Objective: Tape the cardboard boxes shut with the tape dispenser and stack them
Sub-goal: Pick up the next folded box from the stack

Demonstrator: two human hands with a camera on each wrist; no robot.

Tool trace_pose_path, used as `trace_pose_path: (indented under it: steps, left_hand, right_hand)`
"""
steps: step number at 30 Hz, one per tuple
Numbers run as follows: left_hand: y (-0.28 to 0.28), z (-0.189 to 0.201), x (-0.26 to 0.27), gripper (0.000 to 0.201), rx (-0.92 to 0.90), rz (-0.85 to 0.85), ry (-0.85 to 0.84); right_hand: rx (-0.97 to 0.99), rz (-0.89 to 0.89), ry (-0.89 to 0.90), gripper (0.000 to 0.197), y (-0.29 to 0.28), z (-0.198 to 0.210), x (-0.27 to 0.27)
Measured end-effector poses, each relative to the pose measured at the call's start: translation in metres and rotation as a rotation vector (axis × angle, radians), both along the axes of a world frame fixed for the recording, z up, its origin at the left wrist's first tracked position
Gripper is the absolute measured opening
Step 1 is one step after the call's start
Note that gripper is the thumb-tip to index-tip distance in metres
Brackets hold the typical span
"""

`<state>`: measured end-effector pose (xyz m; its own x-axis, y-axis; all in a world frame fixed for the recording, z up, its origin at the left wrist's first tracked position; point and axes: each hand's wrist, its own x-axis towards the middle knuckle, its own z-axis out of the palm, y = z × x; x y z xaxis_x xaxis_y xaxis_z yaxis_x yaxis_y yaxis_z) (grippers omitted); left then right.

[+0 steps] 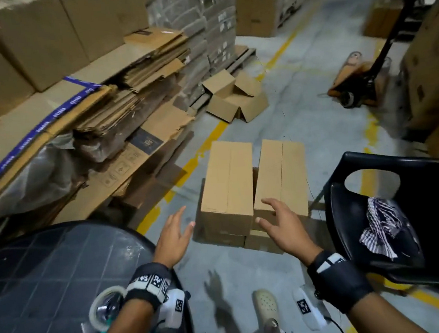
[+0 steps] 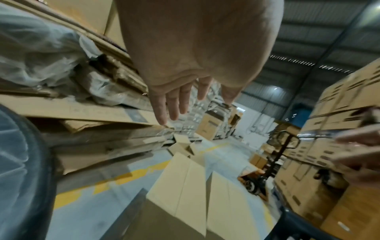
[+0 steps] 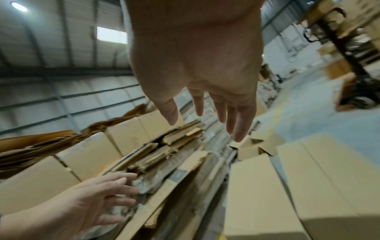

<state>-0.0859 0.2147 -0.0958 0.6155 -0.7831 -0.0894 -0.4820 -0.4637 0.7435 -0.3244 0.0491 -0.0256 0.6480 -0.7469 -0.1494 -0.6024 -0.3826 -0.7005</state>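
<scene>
The left hand (image 1: 173,240) hangs in the air with fingers straight and spread, holding nothing, just beside the near left corner of the stacked boxes and clear of them. The right hand (image 1: 285,223) is likewise spread wide and empty, its fingers over the near end of the right upper box; whether they touch the cardboard cannot be told. The two upper plain tan cardboard boxes, the left one (image 1: 227,184) and the right one (image 1: 283,172), are long and narrow, lie side by side with a thin gap between them, and each has its top flaps closed along a lengthwise centre seam; tape on the seams cannot be made out. They rest on lower tan cardboard boxes (image 1: 257,240) that stand on the grey concrete floor (image 1: 315,119) by a yellow painted line (image 1: 198,155). The tape dispenser with a teal handle and a clear tape roll (image 1: 107,308) lies at the near edge of the round dark grid-patterned table (image 1: 36,278), under the left forearm. To the right, a black plastic chair (image 1: 433,226) holds a crumpled checked cloth (image 1: 385,228) on its seat. Further off, an open empty tan carton (image 1: 236,99) sits on the floor with flaps up, beside a heap of flattened cardboard sheets (image 1: 116,109), and an orange pallet jack (image 1: 358,83) stands to the far right.
</scene>
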Motion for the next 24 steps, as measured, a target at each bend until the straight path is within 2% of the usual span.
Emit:
trace_pose_path:
  steps: [2, 5, 12, 15, 18, 21, 24]
  left_hand:
    - [-0.024, -0.016, 0.021, 0.058, 0.032, 0.055, 0.062]
    - [-0.057, -0.036, 0.053, 0.057, 0.025, 0.208, 0.253]
    - [-0.140, -0.100, 0.133, 0.048, -0.020, 0.601, 0.674]
    - [-0.175, -0.144, 0.155, 0.050, 0.021, 0.659, 0.741]
    - [-0.206, -0.191, 0.166, 0.050, 0.103, 0.708, 0.788]
    - [-0.233, -0.220, 0.170, 0.048, 0.169, 0.737, 0.842]
    - [-0.257, -0.248, 0.170, 0.056, 0.223, 0.725, 0.873]
  right_hand:
    - [0.102, -0.066, 0.042, 0.054, -0.026, -0.025, 0.004]
    - [0.251, -0.155, 0.065, 0.054, -0.069, -0.066, 0.020]
    - [0.577, -0.333, 0.069, 0.044, -0.181, -0.171, 0.104]
    - [0.703, -0.416, 0.102, 0.038, -0.220, -0.227, 0.136]
    - [0.780, -0.476, 0.155, 0.020, -0.239, -0.270, 0.152]
    - [0.848, -0.474, 0.226, 0.025, -0.243, -0.309, 0.155]
    - [0.903, -0.479, 0.273, 0.025, -0.244, -0.341, 0.159]
